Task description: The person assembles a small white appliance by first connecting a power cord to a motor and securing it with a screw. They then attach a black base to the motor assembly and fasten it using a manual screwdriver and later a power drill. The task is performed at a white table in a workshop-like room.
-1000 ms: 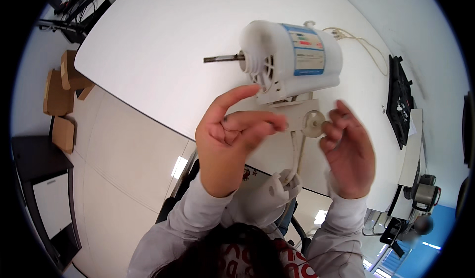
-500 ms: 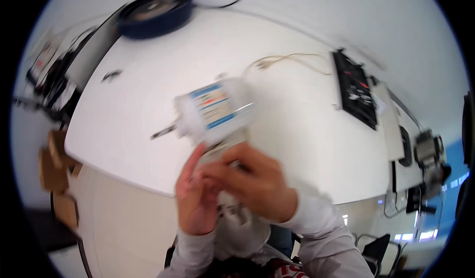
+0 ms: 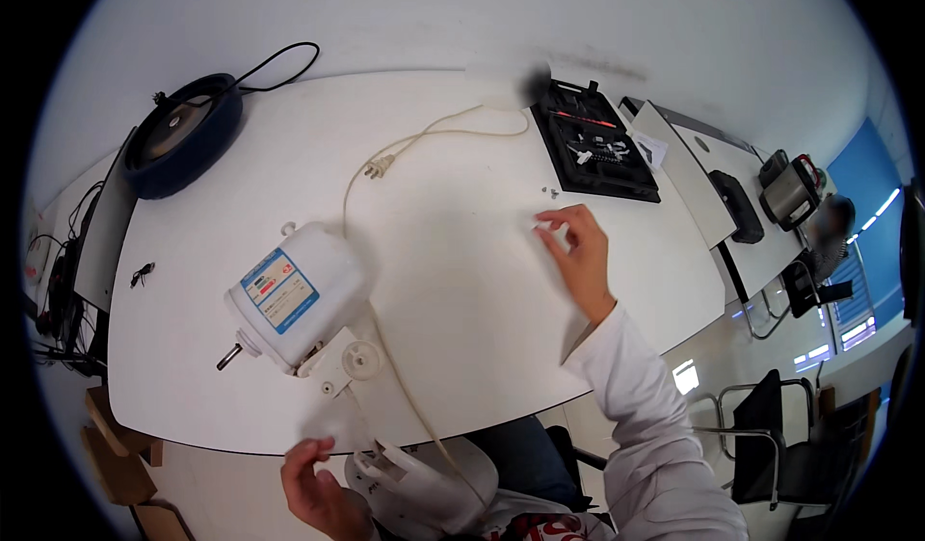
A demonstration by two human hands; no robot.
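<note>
The white motor (image 3: 313, 281) sits at nine o'clock in the view, above the table (image 3: 453, 271). The hands, together beside it half a second ago, have parted, leaving it unheld. Six o'clock from it, the left hand (image 3: 323, 493) curls loosely, seemingly empty. At three o'clock, the right hand (image 3: 578, 257) holds thumb and forefinger slightly apart, near but not touching small metal pieces (image 3: 554, 193).

A white table (image 3: 462, 252) spreads beneath the right hand (image 3: 564, 235), a pale wall (image 3: 405, 21) beyond it. Farther right of that hand — a blue wall (image 3: 870, 170), a bright window (image 3: 856, 334), black chairs (image 3: 759, 421). Pale floor (image 3: 226, 493) shows left of the left hand (image 3: 320, 491) — glossy, with a light patch (image 3: 685, 377) on the right.
</note>
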